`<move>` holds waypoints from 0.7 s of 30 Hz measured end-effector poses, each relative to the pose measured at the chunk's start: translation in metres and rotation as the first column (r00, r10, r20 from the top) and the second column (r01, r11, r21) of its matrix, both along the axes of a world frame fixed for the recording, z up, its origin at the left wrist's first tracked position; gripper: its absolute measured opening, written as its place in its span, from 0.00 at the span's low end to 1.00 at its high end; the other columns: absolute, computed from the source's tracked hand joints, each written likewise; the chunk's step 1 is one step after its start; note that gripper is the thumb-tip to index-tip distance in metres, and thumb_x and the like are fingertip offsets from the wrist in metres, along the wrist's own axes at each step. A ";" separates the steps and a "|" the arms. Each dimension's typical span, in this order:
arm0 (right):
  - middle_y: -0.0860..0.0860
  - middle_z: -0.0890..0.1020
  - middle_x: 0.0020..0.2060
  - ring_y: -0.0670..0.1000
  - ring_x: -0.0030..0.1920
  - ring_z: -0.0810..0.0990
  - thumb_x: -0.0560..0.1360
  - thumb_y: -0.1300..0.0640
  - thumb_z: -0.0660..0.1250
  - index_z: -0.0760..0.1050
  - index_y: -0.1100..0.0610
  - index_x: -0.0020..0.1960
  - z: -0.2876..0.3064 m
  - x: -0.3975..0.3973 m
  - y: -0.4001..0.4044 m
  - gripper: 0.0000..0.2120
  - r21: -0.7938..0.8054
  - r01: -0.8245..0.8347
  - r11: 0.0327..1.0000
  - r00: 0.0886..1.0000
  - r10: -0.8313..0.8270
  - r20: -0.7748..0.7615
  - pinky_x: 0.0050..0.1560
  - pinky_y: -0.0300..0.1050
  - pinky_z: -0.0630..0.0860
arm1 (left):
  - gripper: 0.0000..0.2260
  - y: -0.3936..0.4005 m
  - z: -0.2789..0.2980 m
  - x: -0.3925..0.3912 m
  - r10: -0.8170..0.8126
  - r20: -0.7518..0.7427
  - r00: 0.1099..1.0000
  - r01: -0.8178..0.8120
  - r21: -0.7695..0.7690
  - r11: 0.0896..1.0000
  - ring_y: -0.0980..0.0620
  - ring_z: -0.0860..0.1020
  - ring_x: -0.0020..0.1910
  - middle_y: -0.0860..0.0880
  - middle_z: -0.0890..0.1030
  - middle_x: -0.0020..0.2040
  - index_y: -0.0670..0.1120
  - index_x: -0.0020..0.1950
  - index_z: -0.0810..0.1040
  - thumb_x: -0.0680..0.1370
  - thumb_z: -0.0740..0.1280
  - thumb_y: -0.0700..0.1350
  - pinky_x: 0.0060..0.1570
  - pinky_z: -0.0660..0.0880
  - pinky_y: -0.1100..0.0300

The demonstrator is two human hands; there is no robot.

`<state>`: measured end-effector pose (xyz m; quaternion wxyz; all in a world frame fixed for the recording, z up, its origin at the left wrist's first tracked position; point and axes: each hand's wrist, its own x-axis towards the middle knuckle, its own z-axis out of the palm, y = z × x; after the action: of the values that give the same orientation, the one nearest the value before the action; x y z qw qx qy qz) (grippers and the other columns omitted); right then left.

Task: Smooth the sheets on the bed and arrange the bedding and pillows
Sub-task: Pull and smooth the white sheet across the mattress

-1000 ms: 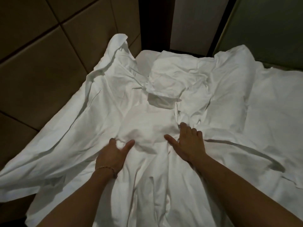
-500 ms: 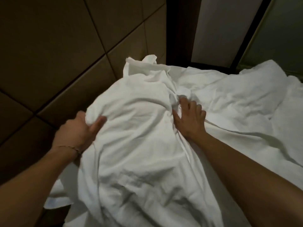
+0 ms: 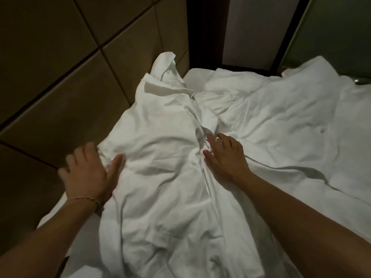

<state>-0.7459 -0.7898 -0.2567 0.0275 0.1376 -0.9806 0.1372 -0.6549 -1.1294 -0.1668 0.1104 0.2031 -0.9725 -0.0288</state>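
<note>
A crumpled white sheet [image 3: 160, 149] lies bunched in a mound along the left side of the bed, with one corner [image 3: 165, 61] sticking up against the wall. My left hand [image 3: 88, 171] is blurred at the mound's left edge, fingers spread, thumb resting on the cloth. My right hand [image 3: 224, 155] lies flat on the mound's right side, fingers apart and pressed into a knot of folds. Wrinkled white bedding [image 3: 281, 121] covers the bed to the right.
A brown padded wall of large panels [image 3: 60, 77] runs close along the bed's left side. A dark post [image 3: 206, 29] and pale panels [image 3: 261, 27] stand behind the far edge. A small metal fitting [image 3: 361, 81] shows at the far right.
The lifted mound of sheet has dropped lower onto the bed. My left hand has let go of its edge and opened, sliding down and right. My right hand stays flat on the folds.
</note>
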 end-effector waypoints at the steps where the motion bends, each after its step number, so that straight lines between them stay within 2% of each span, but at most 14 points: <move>1: 0.56 0.68 0.71 0.59 0.70 0.66 0.81 0.37 0.48 0.62 0.49 0.77 0.002 0.005 0.001 0.29 -0.011 -0.017 1.000 1.000 0.016 -0.013 0.69 0.56 0.63 | 0.34 0.011 0.006 -0.005 -0.096 -0.030 0.995 0.095 -0.037 0.995 0.37 0.69 0.61 0.39 0.70 0.64 0.45 0.69 0.66 0.76 0.49 0.70 0.56 0.67 0.38; 4: 0.60 0.71 0.71 0.62 0.71 0.69 0.83 0.43 0.50 0.67 0.56 0.75 0.002 0.030 0.001 0.26 -0.048 -0.154 0.987 0.987 0.151 -0.059 0.68 0.59 0.65 | 0.31 0.062 0.019 -0.032 -0.407 -0.042 0.912 0.407 -0.020 0.913 0.39 0.62 0.73 0.43 0.66 0.75 0.50 0.76 0.64 0.79 0.48 0.65 0.66 0.62 0.39; 7: 0.59 0.65 0.75 0.61 0.75 0.63 0.83 0.44 0.48 0.62 0.54 0.77 -0.008 0.072 0.004 0.26 -0.019 -0.271 0.962 0.962 0.271 -0.018 0.73 0.59 0.61 | 0.29 0.117 0.012 -0.057 -0.606 0.119 0.787 0.613 -0.034 0.790 0.42 0.49 0.80 0.50 0.53 0.82 0.59 0.80 0.54 0.80 0.43 0.66 0.73 0.55 0.37; 9: 0.55 0.59 0.78 0.59 0.78 0.56 0.83 0.42 0.48 0.58 0.50 0.79 -0.020 0.090 0.025 0.27 0.048 -0.330 0.943 0.944 0.329 0.031 0.76 0.57 0.55 | 0.30 0.141 -0.006 -0.069 -0.658 0.289 0.695 0.705 -0.094 0.703 0.43 0.43 0.80 0.52 0.48 0.82 0.61 0.80 0.50 0.79 0.40 0.68 0.72 0.51 0.31; 11: 0.53 0.56 0.79 0.58 0.79 0.52 0.83 0.39 0.47 0.57 0.48 0.79 -0.036 0.091 0.060 0.27 0.134 -0.347 0.928 0.938 0.343 0.050 0.76 0.58 0.52 | 0.32 0.146 -0.023 -0.077 -0.624 0.414 0.663 0.727 -0.158 0.668 0.42 0.43 0.80 0.53 0.50 0.82 0.61 0.80 0.53 0.78 0.38 0.70 0.69 0.49 0.27; 13: 0.51 0.57 0.79 0.57 0.78 0.57 0.82 0.37 0.48 0.59 0.46 0.79 -0.044 0.079 0.102 0.28 0.175 -0.281 0.944 0.959 0.269 0.089 0.73 0.58 0.60 | 0.34 0.138 -0.037 -0.082 -0.546 0.466 0.696 0.689 -0.218 0.691 0.42 0.41 0.80 0.54 0.49 0.82 0.62 0.80 0.51 0.76 0.35 0.71 0.67 0.46 0.25; 15: 0.49 0.59 0.79 0.54 0.75 0.64 0.81 0.35 0.45 0.58 0.45 0.79 -0.043 0.056 0.147 0.29 0.282 -0.148 0.948 0.984 0.112 0.141 0.68 0.55 0.68 | 0.35 0.123 -0.044 -0.090 -0.491 0.460 0.740 0.637 -0.246 0.730 0.42 0.38 0.79 0.56 0.44 0.82 0.64 0.80 0.45 0.74 0.34 0.73 0.66 0.43 0.24; 17: 0.49 0.57 0.79 0.53 0.77 0.60 0.80 0.34 0.39 0.54 0.46 0.80 -0.036 0.031 0.192 0.32 0.363 0.024 0.931 0.987 -0.081 0.141 0.74 0.53 0.61 | 0.35 0.107 -0.043 -0.101 -0.443 0.448 0.776 0.583 -0.244 0.775 0.42 0.33 0.78 0.57 0.39 0.81 0.66 0.79 0.39 0.73 0.32 0.75 0.67 0.39 0.24; 19: 0.48 0.50 0.80 0.51 0.79 0.48 0.79 0.33 0.36 0.51 0.47 0.81 -0.028 0.010 0.229 0.34 0.378 0.195 0.905 0.956 -0.262 0.134 0.78 0.52 0.49 | 0.35 0.091 -0.039 -0.115 -0.371 0.468 0.802 0.521 -0.245 0.818 0.43 0.29 0.77 0.57 0.33 0.79 0.68 0.76 0.33 0.70 0.30 0.76 0.67 0.37 0.25; 21: 0.46 0.45 0.80 0.49 0.79 0.41 0.79 0.33 0.37 0.47 0.47 0.80 -0.016 -0.002 0.247 0.33 0.411 0.240 0.879 0.925 -0.336 0.179 0.78 0.54 0.43 | 0.36 0.088 -0.034 -0.126 -0.353 0.459 0.815 0.489 -0.219 0.844 0.44 0.29 0.77 0.56 0.33 0.80 0.65 0.77 0.34 0.71 0.31 0.76 0.68 0.37 0.27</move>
<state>-0.7478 -0.5425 -0.2728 -0.1007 -0.0263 -0.9935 -0.0463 -0.7806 -1.0417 -0.2008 -0.0685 -0.0400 -0.9854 0.1508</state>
